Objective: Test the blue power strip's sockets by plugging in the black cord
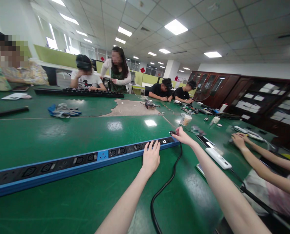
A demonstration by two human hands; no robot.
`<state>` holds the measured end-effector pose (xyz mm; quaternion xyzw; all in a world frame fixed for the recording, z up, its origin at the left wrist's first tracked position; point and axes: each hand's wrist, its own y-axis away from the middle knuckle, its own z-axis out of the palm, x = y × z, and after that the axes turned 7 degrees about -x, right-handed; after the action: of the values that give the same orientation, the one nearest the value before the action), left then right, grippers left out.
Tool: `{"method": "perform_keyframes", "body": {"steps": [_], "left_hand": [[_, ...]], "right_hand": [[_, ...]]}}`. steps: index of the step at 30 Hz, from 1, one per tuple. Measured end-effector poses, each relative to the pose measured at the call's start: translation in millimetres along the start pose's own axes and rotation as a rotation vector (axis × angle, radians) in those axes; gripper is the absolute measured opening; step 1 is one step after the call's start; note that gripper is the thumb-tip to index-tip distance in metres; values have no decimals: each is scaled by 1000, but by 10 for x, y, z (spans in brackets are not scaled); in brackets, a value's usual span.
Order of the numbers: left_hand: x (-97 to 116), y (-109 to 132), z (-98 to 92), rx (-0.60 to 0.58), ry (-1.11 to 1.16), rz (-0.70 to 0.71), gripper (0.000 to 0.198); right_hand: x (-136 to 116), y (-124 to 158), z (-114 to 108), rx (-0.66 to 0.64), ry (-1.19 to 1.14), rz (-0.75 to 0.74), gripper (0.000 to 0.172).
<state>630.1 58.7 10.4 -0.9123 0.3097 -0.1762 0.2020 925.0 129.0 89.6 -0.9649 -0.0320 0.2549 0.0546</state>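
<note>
A long blue and black power strip (102,155) with a row of sockets lies across the green table, slanting up to the right. My left hand (151,156) rests on it near the right end, palm down and fingers outstretched over the sockets. At that end, my right hand (182,135) pinches what looks like a small black plug (173,133); the fingers partly hide it. From beneath my right hand a thick black cable (166,185) curves down the table toward me. Where the cable joins is hidden.
Right of my arm lie a white power strip (218,158) and a phone-like slab (200,169). Another person's hands (241,139) rest on the table there. Farther off are gloves (64,110), a plastic cup (185,119), a long black strip (79,92) and several seated people.
</note>
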Motion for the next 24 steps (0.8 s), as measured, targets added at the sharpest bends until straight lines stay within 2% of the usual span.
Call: {"method": "perform_keyframes", "body": {"steps": [3,7,11,14,19,24], "left_hand": [[0,0,-1,0,0,1,70],[-1,3,0,5,4,2,70],[-5,6,-4,12,8,4,70],[-6,4,-6,9,7,6,70],[-5,0,-5,9,7,4,71],[-3,0,-14,9,13,5,72]], "right_hand": [[85,45,-174,-66,-162,123,58],[92,158,-354,-59,-211,155,57],[9,262,-411,1,-278,198,57],[-53,304,-395,-15,-381,256,57],[-70,329,-364,-170,-570,316,40],[-47,293,-386,-170,-652,325,28]]}}
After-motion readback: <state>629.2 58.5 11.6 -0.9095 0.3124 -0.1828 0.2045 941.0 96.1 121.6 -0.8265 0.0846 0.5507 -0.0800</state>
